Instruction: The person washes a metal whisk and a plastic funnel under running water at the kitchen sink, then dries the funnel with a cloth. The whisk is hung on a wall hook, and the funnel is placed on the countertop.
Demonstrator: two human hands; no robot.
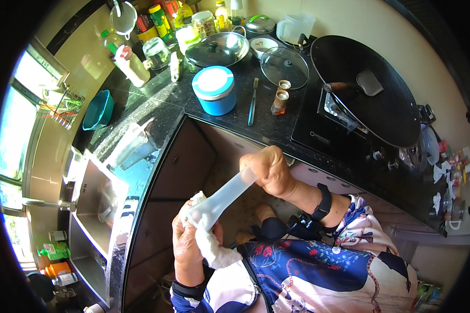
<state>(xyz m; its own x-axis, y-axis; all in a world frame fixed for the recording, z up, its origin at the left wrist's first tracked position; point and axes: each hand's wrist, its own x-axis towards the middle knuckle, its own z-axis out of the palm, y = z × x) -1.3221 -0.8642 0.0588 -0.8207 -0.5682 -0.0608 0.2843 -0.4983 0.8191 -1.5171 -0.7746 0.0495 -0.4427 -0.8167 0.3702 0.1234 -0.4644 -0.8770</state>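
A translucent white strip, perhaps plastic or silicone (225, 195), stretches between my two hands in front of my body. Its upper end is gripped by my right hand (269, 170), which is closed in a fist near the counter's front edge. My left hand (188, 231), lower and to the left, holds the other end together with a white cloth (215, 248) that hangs down towards my lap. Parts of the left fingers are hidden behind the cloth and strip. Beyond my hands, a blue canister with a white lid (214, 94) stands on the black counter (172, 98).
On the counter lie a toothbrush (253, 102), small brown containers (281, 98) and a glass lid (285, 68). A large black wok (370, 90) holding a spatula stands over the cooktop (317, 131). Jars and bottles line the wall. A steel sink (98, 199) is at left, near a teal basin (98, 110).
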